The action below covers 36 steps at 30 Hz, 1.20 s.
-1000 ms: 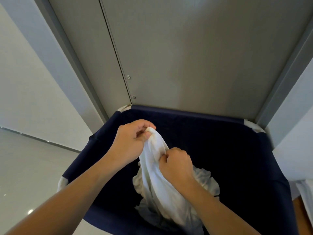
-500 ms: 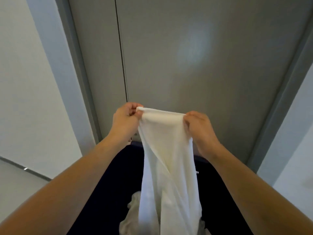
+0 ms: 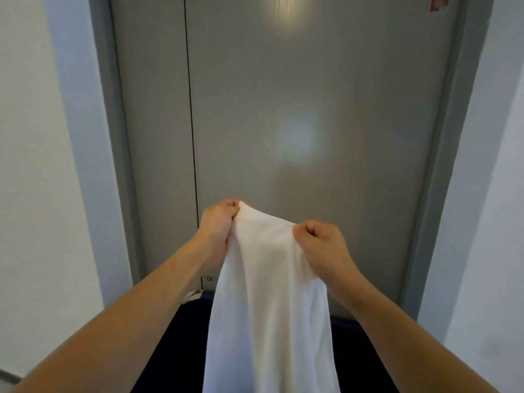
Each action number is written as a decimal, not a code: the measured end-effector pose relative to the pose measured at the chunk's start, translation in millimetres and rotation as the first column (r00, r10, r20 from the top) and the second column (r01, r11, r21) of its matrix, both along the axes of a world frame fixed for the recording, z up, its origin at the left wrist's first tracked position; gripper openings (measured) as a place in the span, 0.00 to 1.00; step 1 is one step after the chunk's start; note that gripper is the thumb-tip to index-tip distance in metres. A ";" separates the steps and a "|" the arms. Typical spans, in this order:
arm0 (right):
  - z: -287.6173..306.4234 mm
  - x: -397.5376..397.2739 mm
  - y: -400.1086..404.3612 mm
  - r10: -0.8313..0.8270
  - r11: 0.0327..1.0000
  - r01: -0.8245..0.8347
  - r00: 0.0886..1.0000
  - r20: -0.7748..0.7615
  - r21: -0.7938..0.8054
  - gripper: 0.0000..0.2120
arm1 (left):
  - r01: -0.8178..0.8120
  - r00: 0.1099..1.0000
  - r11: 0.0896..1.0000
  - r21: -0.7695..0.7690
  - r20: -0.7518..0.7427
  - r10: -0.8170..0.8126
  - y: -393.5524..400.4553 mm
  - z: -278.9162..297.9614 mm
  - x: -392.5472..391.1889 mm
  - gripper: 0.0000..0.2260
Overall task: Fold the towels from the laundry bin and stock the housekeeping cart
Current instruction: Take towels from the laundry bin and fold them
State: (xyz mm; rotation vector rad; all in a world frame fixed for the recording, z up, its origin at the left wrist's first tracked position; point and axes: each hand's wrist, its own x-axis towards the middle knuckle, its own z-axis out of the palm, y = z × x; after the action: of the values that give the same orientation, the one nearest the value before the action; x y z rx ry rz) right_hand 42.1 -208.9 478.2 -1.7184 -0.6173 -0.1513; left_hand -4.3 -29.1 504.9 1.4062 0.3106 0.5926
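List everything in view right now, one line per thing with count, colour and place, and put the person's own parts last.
towel: one, white, hanging in the centre from its top edge, held up above the bin
laundry bin: one, dark navy with a pale corner piece, at the bottom behind and below the towel
door: one, grey with a vertical seam left of centre, filling the background behind the hands
door frame: one, darker grey, around the door
walls: two, pale white, left and right of the frame
left hand: one, grips the towel's upper left corner
right hand: one, grips the towel's top edge on the right
forearms: two, bare, reaching in from the bottom corners
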 end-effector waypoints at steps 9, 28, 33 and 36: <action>-10.8 5.9 -8.0 -0.066 0.993 0.068 0.998 0.018 -0.097 0.19 | 0.272 0.961 0.939 0.209 -0.105 -0.255 14.7 -16.6 -8.1 0.03; -34.9 -6.0 -5.2 -0.074 0.974 0.083 0.996 0.048 -0.213 0.09 | 0.123 0.991 0.938 0.324 -0.093 -0.098 16.4 -24.2 -20.6 0.15; -43.3 -28.1 -0.8 -0.066 0.947 0.131 0.973 0.222 -0.293 0.06 | -0.068 0.997 0.915 0.397 0.044 0.055 -8.3 -23.2 -15.5 0.16; -62.8 -39.7 2.7 -0.056 0.925 0.189 0.926 0.373 -0.331 0.07 | -0.084 0.996 0.879 0.469 0.077 0.054 -19.4 -19.9 -12.8 0.17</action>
State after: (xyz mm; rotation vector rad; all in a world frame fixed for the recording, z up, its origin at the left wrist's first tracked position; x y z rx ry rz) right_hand 2.4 -206.2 415.5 -2.1120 -0.8428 -0.4759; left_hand -17.1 -48.5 484.9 1.8485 0.1706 0.8066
